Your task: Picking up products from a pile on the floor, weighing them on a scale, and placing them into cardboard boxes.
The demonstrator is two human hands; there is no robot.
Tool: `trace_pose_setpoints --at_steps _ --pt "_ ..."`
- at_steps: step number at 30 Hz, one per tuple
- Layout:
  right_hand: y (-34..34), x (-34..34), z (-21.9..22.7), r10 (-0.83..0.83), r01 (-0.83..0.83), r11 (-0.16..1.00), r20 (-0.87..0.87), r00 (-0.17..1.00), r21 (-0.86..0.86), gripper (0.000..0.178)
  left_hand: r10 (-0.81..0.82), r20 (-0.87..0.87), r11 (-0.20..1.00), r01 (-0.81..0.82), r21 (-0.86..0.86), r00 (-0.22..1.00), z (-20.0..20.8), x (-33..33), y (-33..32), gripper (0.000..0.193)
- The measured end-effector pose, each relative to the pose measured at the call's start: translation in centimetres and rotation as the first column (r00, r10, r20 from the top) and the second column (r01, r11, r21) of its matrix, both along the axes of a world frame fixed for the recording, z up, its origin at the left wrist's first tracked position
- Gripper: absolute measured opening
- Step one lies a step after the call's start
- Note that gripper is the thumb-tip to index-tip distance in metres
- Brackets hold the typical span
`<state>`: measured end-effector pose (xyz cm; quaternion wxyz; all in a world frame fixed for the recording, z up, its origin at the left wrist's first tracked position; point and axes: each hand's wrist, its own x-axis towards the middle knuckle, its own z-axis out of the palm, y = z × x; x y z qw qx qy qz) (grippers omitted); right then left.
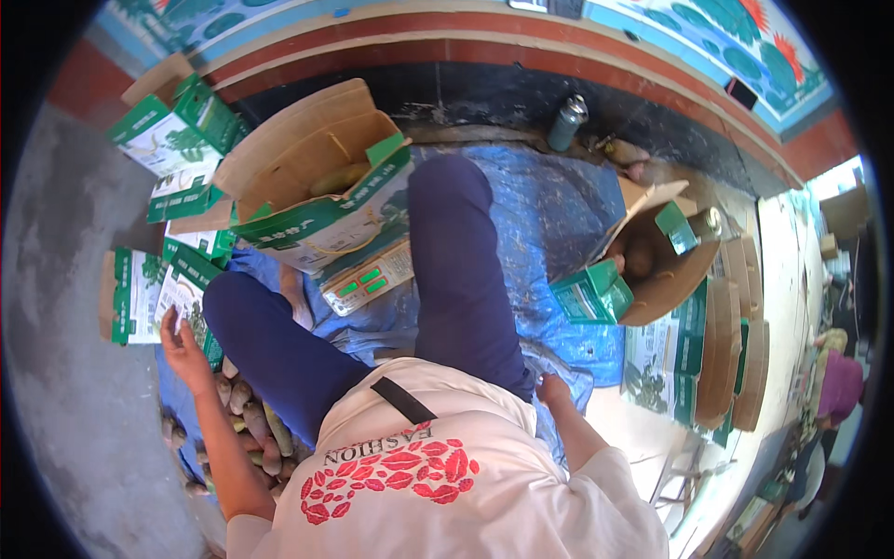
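My left hand (187, 358) is raised at the left, beside a green and white carton (191, 279). Its fingers are apart and slightly bent, with a small pale spot at the fingertips. Below it lies a pile of long radishes (250, 410), dusty, reddish and greenish. My right hand (556, 391) is beside my right thigh, fingers curled; a tiny white bit shows at the fingertips, too small to name. Ahead, an open carton (317, 219) with a greenish radish (340, 179) inside stands on or against a scale (368, 284) with green displays.
A blue tarp (549, 196) covers the ground. At right, another open carton (684, 279) holds some roots, with flattened cartons (717, 363) alongside. A flask (568, 123) stands by the wall. More cartons (177, 126) are at far left. Another person (838, 387) is at far right.
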<state>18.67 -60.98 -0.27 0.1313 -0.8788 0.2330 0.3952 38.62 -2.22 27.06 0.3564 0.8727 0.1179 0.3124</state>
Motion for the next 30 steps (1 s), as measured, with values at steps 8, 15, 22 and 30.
trace_pose_setpoints --at_steps 8,15,22,30 --pt "2.5 -7.5 -2.1 -0.071 0.082 0.994 -0.146 0.987 0.07 0.052 -0.111 0.049 0.974 0.099 0.204 0.993 2.8 5.9 -1.2 0.032" --pt "6.1 -12.3 -3.9 0.167 -0.059 0.963 -0.413 0.895 0.262 0.043 -0.191 0.048 0.96 0.177 0.218 0.98 3.9 10.5 -5.5 0.033" --pt "6.2 -12.6 0.0 0.072 -0.031 0.991 -0.324 0.943 0.131 0.046 -0.287 0.052 0.939 0.27 0.213 0.957 3.6 13.6 -6.7 0.033" --pt "5.4 -13.6 -4.7 0.148 -0.119 0.987 -0.318 0.936 0.108 0.038 -0.301 0.003 0.946 0.299 0.128 0.953 2.3 14.0 -6.6 0.032"
